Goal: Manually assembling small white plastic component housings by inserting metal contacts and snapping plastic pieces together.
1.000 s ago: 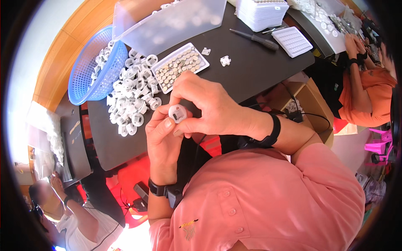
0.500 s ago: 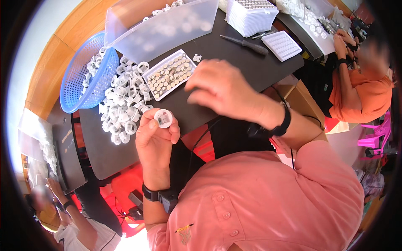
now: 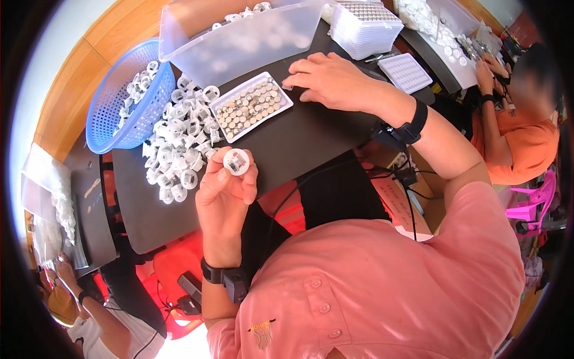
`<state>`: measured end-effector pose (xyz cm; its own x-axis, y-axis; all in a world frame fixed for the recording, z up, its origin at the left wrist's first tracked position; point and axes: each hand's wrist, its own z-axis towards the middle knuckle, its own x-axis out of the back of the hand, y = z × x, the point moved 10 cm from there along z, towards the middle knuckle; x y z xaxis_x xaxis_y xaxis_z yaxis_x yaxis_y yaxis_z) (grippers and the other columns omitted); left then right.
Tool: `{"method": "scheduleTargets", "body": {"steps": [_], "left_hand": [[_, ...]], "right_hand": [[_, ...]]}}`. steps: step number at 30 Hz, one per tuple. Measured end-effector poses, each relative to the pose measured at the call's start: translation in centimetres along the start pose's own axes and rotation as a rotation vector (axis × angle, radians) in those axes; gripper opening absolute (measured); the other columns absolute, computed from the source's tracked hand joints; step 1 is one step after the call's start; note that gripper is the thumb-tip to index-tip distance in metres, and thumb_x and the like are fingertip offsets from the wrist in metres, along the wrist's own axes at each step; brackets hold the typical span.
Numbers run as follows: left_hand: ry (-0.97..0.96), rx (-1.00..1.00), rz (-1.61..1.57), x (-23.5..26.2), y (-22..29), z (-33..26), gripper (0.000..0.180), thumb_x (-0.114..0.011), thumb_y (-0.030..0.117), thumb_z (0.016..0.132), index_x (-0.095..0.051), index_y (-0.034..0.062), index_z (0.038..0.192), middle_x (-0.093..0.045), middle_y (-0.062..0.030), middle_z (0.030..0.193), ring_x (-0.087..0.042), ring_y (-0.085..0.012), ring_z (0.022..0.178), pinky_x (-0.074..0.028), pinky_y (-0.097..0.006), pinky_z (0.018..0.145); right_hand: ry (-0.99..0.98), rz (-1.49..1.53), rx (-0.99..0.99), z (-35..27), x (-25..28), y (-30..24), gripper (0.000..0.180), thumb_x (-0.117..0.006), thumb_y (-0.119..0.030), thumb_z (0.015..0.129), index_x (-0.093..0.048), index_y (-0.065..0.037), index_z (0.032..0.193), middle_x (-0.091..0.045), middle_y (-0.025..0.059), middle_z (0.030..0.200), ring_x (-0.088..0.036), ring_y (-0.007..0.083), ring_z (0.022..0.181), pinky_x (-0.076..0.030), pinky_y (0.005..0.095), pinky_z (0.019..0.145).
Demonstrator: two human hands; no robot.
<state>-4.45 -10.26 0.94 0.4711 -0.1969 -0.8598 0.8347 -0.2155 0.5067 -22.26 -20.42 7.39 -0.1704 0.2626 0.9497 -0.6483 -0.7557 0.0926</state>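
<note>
Between the thumb and fingers of my left hand (image 3: 222, 194) is a small round white plastic housing (image 3: 237, 161), its open side facing up with a small metallic or dark part inside. My right hand (image 3: 332, 82) reaches over the table just right of a white tray (image 3: 267, 118) of coin-like metal discs. Its fingers are apart, with the fingertips at a small pale piece (image 3: 286, 88) by the tray's edge; whether they touch it I cannot tell. A heap of similar white housings (image 3: 179, 140) lies left of the tray.
A blue perforated basket (image 3: 128, 99) with white parts stands at the left, behind the heap. Behind the tray sits a clear plastic bin (image 3: 239, 51). Stacked white trays (image 3: 366, 33) and a single white tray (image 3: 405, 73) are at the right. Other people work at both sides.
My right hand has moved away from me and to the right, down to the small pale piece beside the tray. My left hand keeps the housing in nearly the same place.
</note>
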Motion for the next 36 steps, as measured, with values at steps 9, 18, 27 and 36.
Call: {"method": "scheduleTargets", "body": {"steps": [9, 18, 27, 36], "left_hand": [[-0.017, -0.007, -0.023, 0.3, 0.1, 0.0, 0.034, -0.068, 0.005, 0.085, -0.065, 0.0017, 0.119, -0.062, -0.0221, 0.111, -0.064, -0.0263, 0.084, -0.053, -0.027, 0.055], [-0.034, 0.0, -0.07, 0.3, 0.0, -0.4, 0.041, -0.071, 0.003, 0.084, -0.063, -0.0005, 0.124, -0.062, -0.0246, 0.113, -0.064, -0.0289, 0.086, -0.055, -0.029, 0.054], [-0.063, 0.003, -0.086, 0.3, 0.0, -0.6, 0.036, -0.069, 0.013, 0.091, -0.062, 0.0005, 0.125, -0.064, -0.0242, 0.11, -0.064, -0.0286, 0.086, -0.055, -0.031, 0.054], [-0.074, -0.007, -0.064, 0.3, -0.1, -0.3, 0.032, -0.066, 0.015, 0.095, -0.062, 0.0022, 0.123, -0.065, -0.0237, 0.109, -0.064, -0.0289, 0.085, -0.054, -0.031, 0.055]], "right_hand": [[0.056, 0.34, -0.131, 2.6, 1.4, 2.7, 0.012, -0.068, -0.006, 0.084, -0.069, -0.007, 0.095, -0.066, 0.0084, 0.092, -0.065, 0.0302, 0.086, -0.051, 0.0393, 0.076], [-0.084, 0.244, 0.047, 8.1, -2.0, 0.4, 0.013, -0.061, 0.001, 0.079, -0.067, -0.008, 0.086, -0.066, 0.0065, 0.089, -0.065, 0.0291, 0.081, -0.048, 0.0411, 0.069], [-0.122, 0.259, 0.098, 8.1, -3.2, 0.9, 0.014, -0.059, -0.002, 0.083, -0.067, -0.012, 0.087, -0.065, 0.0046, 0.088, -0.065, 0.0282, 0.082, -0.049, 0.0405, 0.069], [-0.063, -0.007, 0.281, 7.1, -2.8, -0.2, 0.016, -0.059, -0.004, 0.086, -0.064, -0.015, 0.096, -0.059, 0.0025, 0.091, -0.063, 0.0258, 0.087, -0.052, 0.0395, 0.068]]}}
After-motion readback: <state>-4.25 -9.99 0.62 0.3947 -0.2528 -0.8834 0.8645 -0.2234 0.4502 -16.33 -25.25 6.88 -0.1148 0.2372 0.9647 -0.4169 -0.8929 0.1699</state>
